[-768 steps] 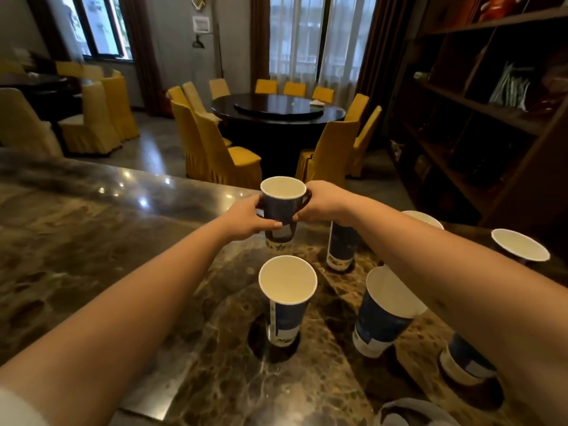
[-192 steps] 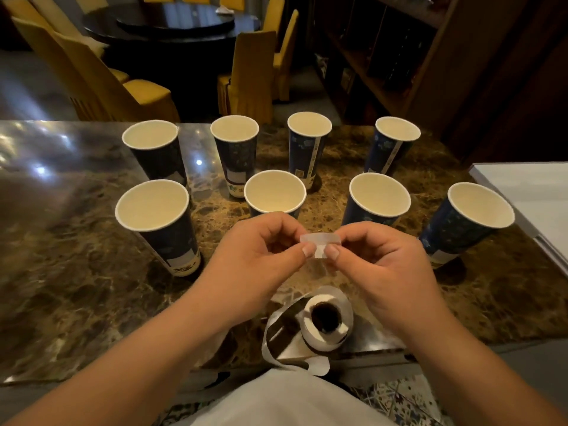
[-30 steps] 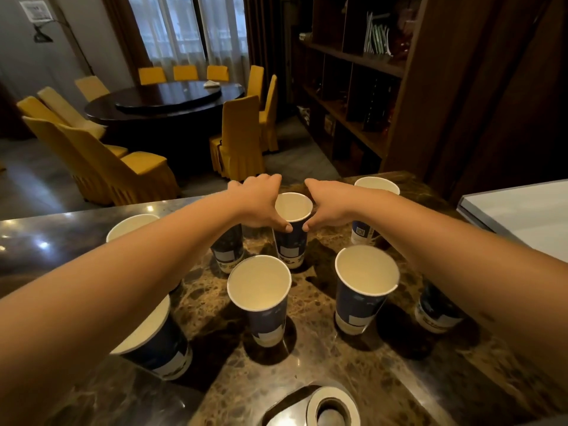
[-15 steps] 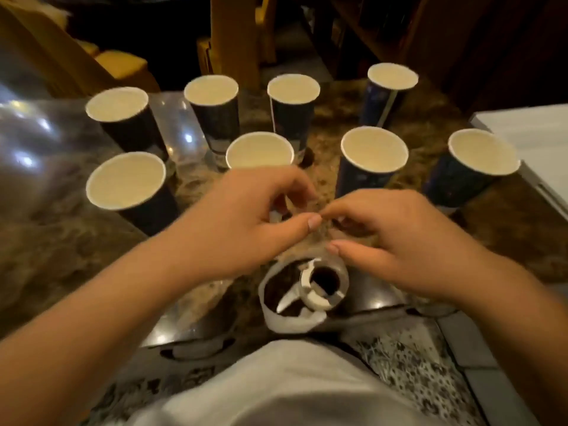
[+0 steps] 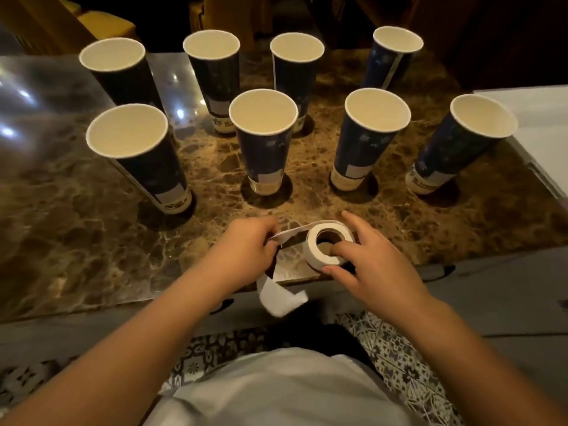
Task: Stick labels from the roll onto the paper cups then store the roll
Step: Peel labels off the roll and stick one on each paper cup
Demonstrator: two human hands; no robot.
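Several dark blue paper cups stand in two rows on the marble counter (image 5: 76, 229); the near middle cup (image 5: 264, 139) and the cup right of it (image 5: 365, 133) carry white labels low on their sides. The white label roll (image 5: 327, 245) lies flat near the counter's front edge. My right hand (image 5: 365, 259) grips the roll, one finger in its core and the thumb against its outer side. My left hand (image 5: 246, 247) pinches the loose strip (image 5: 292, 233) coming off the roll. A tail of backing paper (image 5: 281, 298) hangs over the edge.
A white box or board (image 5: 534, 109) sits at the counter's right end. Yellow chairs (image 5: 101, 23) stand beyond the far edge. Patterned floor tiles (image 5: 396, 361) show below the counter, in front of my white shirt.
Both hands came back from the far middle cup to the roll. The right hand took hold of the roll and the left hand pinched its loose strip; the view tilted down.
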